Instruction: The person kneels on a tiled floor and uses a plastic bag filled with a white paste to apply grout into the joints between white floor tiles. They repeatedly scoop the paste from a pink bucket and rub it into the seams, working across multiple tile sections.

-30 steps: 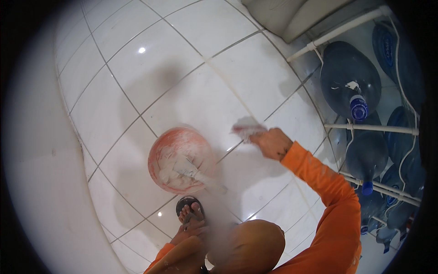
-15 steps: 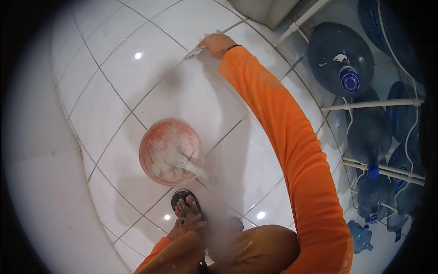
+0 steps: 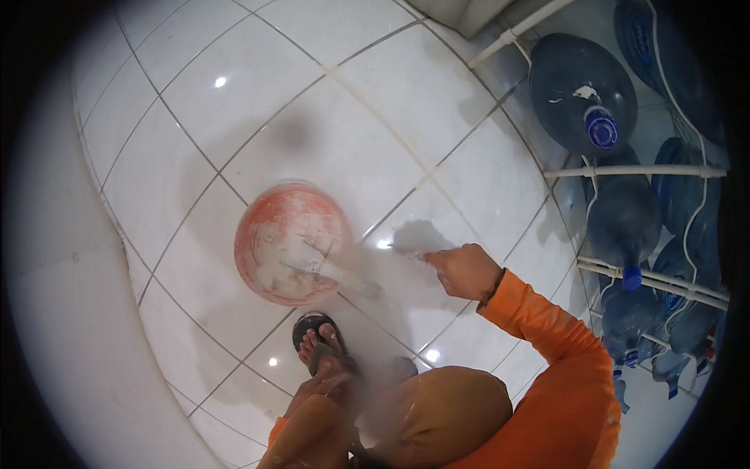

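My right hand (image 3: 466, 271) is closed on a small thin flat scraper (image 3: 408, 253), low over the white tiled floor (image 3: 312, 137) at the right. A pale, filled joint (image 3: 428, 170) runs between tiles up and away from it, while other joints look grey. My left hand (image 3: 316, 384) rests beside my sandalled foot (image 3: 319, 338), fingers stretched over the lower leg, holding nothing visible. Left of the scraper stands a red bucket (image 3: 248, 227) with whitish paste or powder inside. A tool with a pale handle (image 3: 344, 275) leans out of it; its far end is in the bucket.
A white rack (image 3: 637, 170) along the right side holds several large blue water bottles (image 3: 582, 94) lying on their sides. A white wall or panel (image 3: 74, 313) rises at the left. A beige object (image 3: 461, 14) stands at the far edge.
My right hand has drawn back from the far floor toward me and to the right, still with the scraper, its elbow now bent. The left hand stays by the foot.
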A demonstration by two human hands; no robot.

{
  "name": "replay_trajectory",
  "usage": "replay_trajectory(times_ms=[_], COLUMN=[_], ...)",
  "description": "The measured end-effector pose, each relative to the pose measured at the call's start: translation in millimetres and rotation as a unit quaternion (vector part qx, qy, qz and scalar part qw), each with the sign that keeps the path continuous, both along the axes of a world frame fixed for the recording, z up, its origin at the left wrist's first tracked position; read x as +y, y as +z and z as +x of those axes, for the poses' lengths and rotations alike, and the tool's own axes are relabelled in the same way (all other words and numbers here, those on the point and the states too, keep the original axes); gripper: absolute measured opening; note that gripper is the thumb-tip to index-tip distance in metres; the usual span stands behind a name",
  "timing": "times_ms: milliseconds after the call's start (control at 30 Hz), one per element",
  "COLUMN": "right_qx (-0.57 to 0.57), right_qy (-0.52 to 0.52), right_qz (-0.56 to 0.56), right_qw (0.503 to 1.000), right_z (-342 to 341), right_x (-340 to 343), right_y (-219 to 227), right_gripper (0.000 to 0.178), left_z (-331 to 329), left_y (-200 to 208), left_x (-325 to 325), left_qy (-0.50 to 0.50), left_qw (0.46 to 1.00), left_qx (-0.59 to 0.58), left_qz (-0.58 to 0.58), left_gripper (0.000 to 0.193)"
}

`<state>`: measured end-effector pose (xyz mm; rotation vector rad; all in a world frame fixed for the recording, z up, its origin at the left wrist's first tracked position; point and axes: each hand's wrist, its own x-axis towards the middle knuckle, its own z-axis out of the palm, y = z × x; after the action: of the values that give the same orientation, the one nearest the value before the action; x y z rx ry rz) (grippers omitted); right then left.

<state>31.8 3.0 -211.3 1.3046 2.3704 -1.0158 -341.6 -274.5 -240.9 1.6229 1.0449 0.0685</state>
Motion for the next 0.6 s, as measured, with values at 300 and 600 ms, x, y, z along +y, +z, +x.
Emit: replay_trajectory(times_ms=[300, 600], right_qx=[0.042, 0.044], right_qy=[-0.106, 0.008], right_qz=[0.310, 0.283], right_qw=[0.944, 0.958], right_z=[89.1, 130.4], right_x=[151.2, 115.4], right_y=[-14.9, -57.5], right_gripper=[0.031, 0.045], left_z=[7.5, 8.5], left_y=[1.6, 3.1], left_x=[14.5, 10.8], left_qy=[0.040, 0.087], left_qw=[0.999, 0.996], left_qx=[-0.017, -0.030], left_qz=[0.000, -0.022], left_gripper=[0.038, 0.039])
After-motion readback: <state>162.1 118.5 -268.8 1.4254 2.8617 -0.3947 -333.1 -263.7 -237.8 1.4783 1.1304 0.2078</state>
